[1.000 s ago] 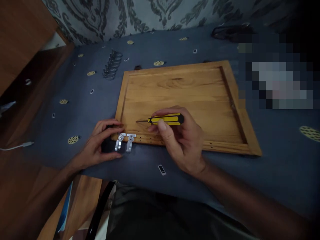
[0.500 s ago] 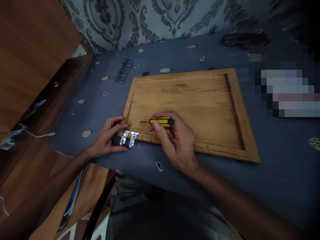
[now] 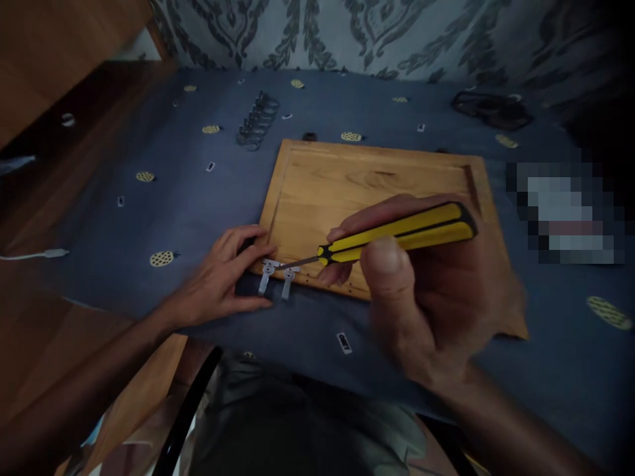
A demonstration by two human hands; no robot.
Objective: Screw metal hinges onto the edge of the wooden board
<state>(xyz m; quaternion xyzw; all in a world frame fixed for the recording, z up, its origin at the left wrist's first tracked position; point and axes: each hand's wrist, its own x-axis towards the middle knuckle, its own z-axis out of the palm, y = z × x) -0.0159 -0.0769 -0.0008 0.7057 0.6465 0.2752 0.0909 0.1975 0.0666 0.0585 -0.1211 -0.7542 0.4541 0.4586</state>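
My right hand is wrapped round a yellow-and-black screwdriver. Its thin shaft points left, and the tip appears over the left of two silver metal hooks; I cannot tell if they touch. The other metal hook sits just right of it, both at the near left edge of a wooden framed panel. My left hand is open, its fingertips resting on the panel's left corner and its thumb apart on the cloth below. Small dark holes run along the panel's near edge, partly hidden by my right hand.
A blue cloth with pineapple prints covers the surface under the panel. Beyond the panel lie a row of dark hooks and a dark, loose item. A blurred-out object lies at right. A white cable shows at left.
My right hand has risen toward the camera with the screwdriver, whose tip now appears over the left hook. The left hand stays at the panel's corner, and the view has shifted.
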